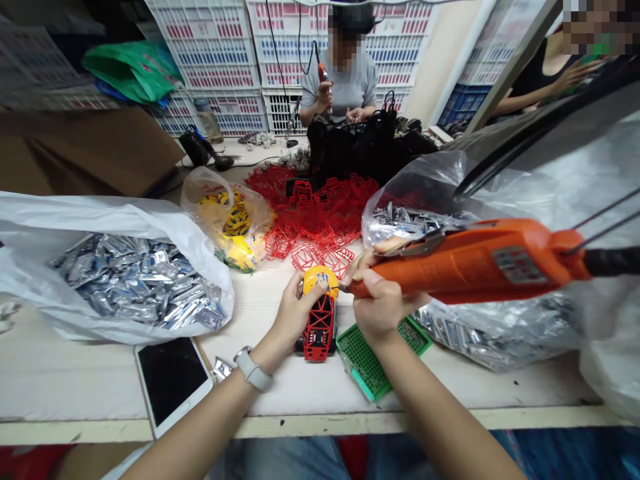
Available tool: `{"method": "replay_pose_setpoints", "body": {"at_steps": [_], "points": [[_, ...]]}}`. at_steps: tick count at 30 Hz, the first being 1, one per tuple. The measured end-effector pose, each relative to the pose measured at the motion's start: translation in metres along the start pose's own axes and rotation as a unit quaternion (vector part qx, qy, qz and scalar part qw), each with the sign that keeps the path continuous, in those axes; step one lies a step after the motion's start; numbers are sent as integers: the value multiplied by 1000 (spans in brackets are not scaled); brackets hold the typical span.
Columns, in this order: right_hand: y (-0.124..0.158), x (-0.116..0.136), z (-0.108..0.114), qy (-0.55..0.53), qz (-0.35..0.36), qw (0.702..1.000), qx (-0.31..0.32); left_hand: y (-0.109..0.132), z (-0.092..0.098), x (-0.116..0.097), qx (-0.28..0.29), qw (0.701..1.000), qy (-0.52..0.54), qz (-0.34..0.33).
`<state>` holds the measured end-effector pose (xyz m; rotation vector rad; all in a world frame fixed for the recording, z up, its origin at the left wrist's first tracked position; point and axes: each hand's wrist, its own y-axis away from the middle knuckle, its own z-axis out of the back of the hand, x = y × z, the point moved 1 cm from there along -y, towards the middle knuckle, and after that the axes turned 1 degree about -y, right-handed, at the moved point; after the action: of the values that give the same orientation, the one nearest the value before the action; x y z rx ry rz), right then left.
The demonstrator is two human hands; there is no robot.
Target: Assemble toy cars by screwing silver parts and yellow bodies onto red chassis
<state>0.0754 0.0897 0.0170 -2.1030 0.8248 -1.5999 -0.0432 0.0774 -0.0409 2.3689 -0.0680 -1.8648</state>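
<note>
My left hand (295, 307) grips a toy car (319, 323) with a red lattice frame, black wheels and a yellow front piece (320, 280). The thumb presses on the yellow piece. My right hand (377, 303) is wrapped round an orange electric screwdriver (460, 263), held nearly level with its cord running off to the right. Its tip points left at the edge of the yellow piece; whether a screw sits there is too small to tell. Under my right wrist lies a green tray (365, 363) with a grid of holes and small screws at one end.
To the left are a white bag (30, 233) of silvery parts, a tablet (173, 380) and a bag of yellow pieces (235, 220). Red lattice frames (320, 213) pile up ahead. Clear bags (500, 327) of silvery parts stand right. A co-worker (343, 87) sits opposite behind black parts.
</note>
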Motion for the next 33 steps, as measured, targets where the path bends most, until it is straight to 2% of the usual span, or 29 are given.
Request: {"method": "replay_pose_setpoints", "body": {"at_steps": [3, 7, 12, 17, 33], "points": [[-4, 21, 6, -98, -13, 993, -60, 0, -1, -1, 0, 1000, -12, 9], [9, 36, 20, -117, -76, 989, -44, -1, -1, -1, 1, 1000, -9, 16], [31, 32, 32, -110, -132, 985, -20, -2, -2, -1, 2, 1000, -5, 18], [38, 27, 33, -121, -161, 979, -3, -1, -2, -2, 4, 1000, 4, 26], [40, 27, 32, -111, -176, 978, -9, 0, -3, -3, -1, 1000, -15, 17]]}}
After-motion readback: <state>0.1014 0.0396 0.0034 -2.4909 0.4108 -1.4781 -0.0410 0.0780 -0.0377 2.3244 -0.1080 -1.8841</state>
